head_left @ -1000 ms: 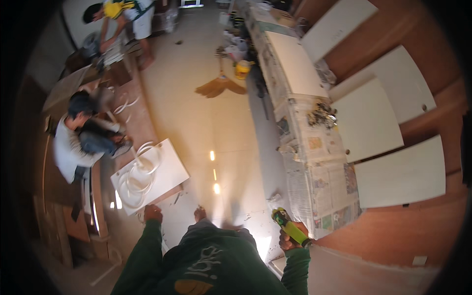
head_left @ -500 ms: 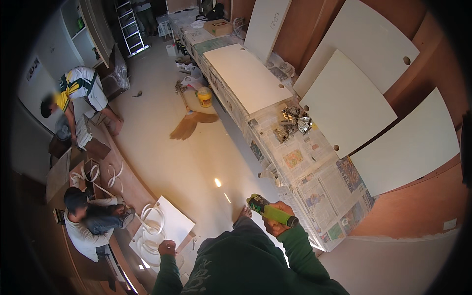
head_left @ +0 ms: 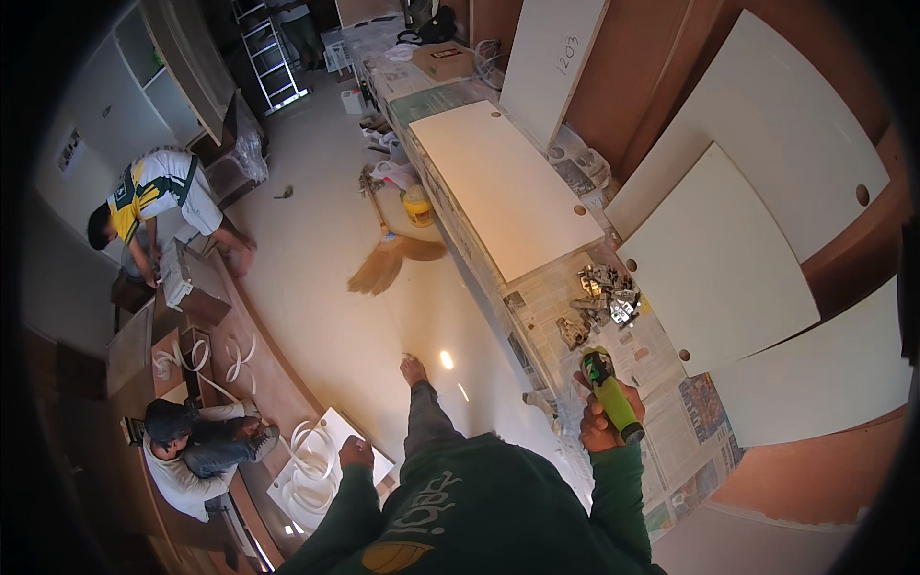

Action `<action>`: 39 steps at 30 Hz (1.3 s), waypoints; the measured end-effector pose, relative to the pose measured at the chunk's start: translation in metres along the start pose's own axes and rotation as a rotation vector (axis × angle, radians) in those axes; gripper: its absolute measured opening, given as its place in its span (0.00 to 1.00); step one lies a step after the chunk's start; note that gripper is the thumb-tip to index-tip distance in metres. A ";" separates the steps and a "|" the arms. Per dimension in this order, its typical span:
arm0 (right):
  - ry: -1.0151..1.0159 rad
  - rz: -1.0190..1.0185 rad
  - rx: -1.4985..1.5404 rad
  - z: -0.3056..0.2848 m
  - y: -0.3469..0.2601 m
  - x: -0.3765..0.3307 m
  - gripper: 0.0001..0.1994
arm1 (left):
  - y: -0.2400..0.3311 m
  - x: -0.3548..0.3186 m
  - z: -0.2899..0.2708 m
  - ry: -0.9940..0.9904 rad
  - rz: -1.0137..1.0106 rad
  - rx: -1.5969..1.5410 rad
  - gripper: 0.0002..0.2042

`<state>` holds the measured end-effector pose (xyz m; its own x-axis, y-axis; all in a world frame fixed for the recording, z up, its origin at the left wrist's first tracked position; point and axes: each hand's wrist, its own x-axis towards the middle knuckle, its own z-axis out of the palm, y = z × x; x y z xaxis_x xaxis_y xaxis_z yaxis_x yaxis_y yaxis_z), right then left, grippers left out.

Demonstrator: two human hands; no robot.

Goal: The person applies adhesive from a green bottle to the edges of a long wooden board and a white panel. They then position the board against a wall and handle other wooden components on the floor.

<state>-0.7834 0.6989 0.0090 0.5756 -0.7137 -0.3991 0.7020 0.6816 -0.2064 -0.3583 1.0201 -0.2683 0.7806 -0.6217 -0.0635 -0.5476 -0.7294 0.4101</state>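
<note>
My right hand [head_left: 598,429] is wrapped around a lime-green cylinder [head_left: 617,406] with a dark patterned end and a black tip; its exact kind is not clear. It is held over the near edge of the newspaper-covered bench [head_left: 661,436]. Just beyond it on the bench lies a heap of shiny metal hinges [head_left: 604,299]. My left hand [head_left: 356,452] hangs low with its fingers curled and nothing visible in them. Near it, loops of white strip [head_left: 311,460] lie over a white panel [head_left: 376,467]. One bare foot [head_left: 413,369] of mine is stretched forward on the floor.
A white board [head_left: 503,192] lies on the bench, and other boards [head_left: 724,259] lean behind it. A broom [head_left: 388,254] and yellow bucket [head_left: 418,206] are on the floor. Two people, one bending [head_left: 158,192] and one seated [head_left: 192,450], work at left. A ladder [head_left: 268,57] stands far off.
I have stepped forward, bringing the bench and hinges nearer. My right hand has moved rightward over the bench edge, still gripping the green cylinder. My left hand stays curled.
</note>
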 end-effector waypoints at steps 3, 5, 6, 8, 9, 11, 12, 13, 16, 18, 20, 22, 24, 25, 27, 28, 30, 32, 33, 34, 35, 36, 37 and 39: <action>0.291 -0.322 -0.003 0.007 0.011 0.027 0.24 | 0.031 0.079 0.000 0.199 0.443 -0.198 0.05; 0.194 -0.295 0.005 0.005 0.014 0.047 0.23 | 0.013 0.133 0.012 -0.183 -0.161 -0.580 0.05; 0.204 -0.312 0.005 -0.006 0.009 0.057 0.24 | 0.055 0.159 -0.002 -0.282 -0.258 -0.570 0.06; 0.138 -0.309 0.038 -0.001 0.008 0.083 0.25 | 0.128 0.215 -0.050 -0.395 -0.286 -0.504 0.10; 0.157 -0.346 0.054 0.011 0.012 0.101 0.26 | 0.138 0.244 -0.059 -0.425 -0.205 -0.461 0.12; 0.205 -0.445 0.081 0.032 0.019 0.131 0.27 | 0.152 0.300 -0.065 -0.339 -0.063 -0.406 0.13; 0.081 -0.360 0.076 0.022 0.014 0.141 0.27 | 0.160 0.328 -0.065 -0.298 0.012 -0.386 0.14; 0.061 -0.388 0.090 0.035 0.017 0.154 0.26 | 0.165 0.357 -0.063 -0.147 0.203 -0.302 0.13; 0.050 -0.511 0.130 0.068 0.029 0.184 0.23 | 0.216 0.429 -0.073 -0.203 0.261 -0.225 0.06; 0.072 -0.626 0.146 0.083 0.033 0.202 0.23 | 0.270 0.464 -0.086 -0.215 0.327 -0.342 0.07; 0.024 -0.659 0.142 0.092 0.032 0.219 0.23 | 0.293 0.508 -0.060 -0.115 0.513 -0.713 0.10; 0.064 -0.714 0.173 0.082 0.036 0.219 0.22 | 0.371 0.523 -0.069 -0.113 0.685 -0.788 0.10; 0.110 -0.768 0.235 0.066 0.033 0.228 0.22 | 0.441 0.525 -0.087 -0.240 0.580 -0.938 0.11; 0.126 -0.777 0.235 0.058 0.030 0.237 0.21 | 0.459 0.536 -0.086 -0.230 0.600 -0.931 0.11; 0.154 -0.801 0.243 0.046 0.026 0.252 0.20 | 0.491 0.562 -0.087 -0.214 0.649 -0.914 0.12; 0.178 -0.810 0.223 0.049 0.021 0.257 0.18 | 0.504 0.580 -0.082 -0.184 0.716 -0.865 0.11; 0.103 -0.827 0.243 0.050 0.019 0.270 0.18 | 0.532 0.616 -0.083 -0.332 0.589 -0.867 0.12; 0.162 -0.841 0.274 0.054 0.023 0.278 0.18 | 0.560 0.640 -0.076 -0.400 0.469 -0.889 0.14; 0.221 -0.857 0.259 0.059 0.025 0.281 0.18 | 0.562 0.660 -0.060 -0.357 0.508 -0.800 0.14; 0.272 -0.874 0.248 0.065 0.026 0.287 0.18 | 0.562 0.686 -0.038 -0.308 0.557 -0.712 0.14; 0.326 -0.902 0.240 0.068 0.029 0.296 0.18 | 0.572 0.707 -0.023 -0.267 0.615 -0.627 0.14; 0.396 -0.900 0.253 0.058 0.033 0.298 0.20 | 0.590 0.714 -0.022 -0.259 0.627 -0.437 0.20; 0.470 -0.899 0.281 0.066 0.036 0.306 0.20 | 0.596 0.726 -0.011 -0.163 0.641 -0.274 0.23; 0.637 -0.899 0.334 0.082 0.034 0.318 0.21 | 0.605 0.753 0.015 0.015 0.676 0.039 0.28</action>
<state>-0.5418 0.4821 -0.0521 -0.4391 -0.6442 -0.6262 0.8821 -0.1771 -0.4364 -0.1069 0.1063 -0.0815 0.2662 -0.9412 0.2082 -0.9272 -0.1910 0.3222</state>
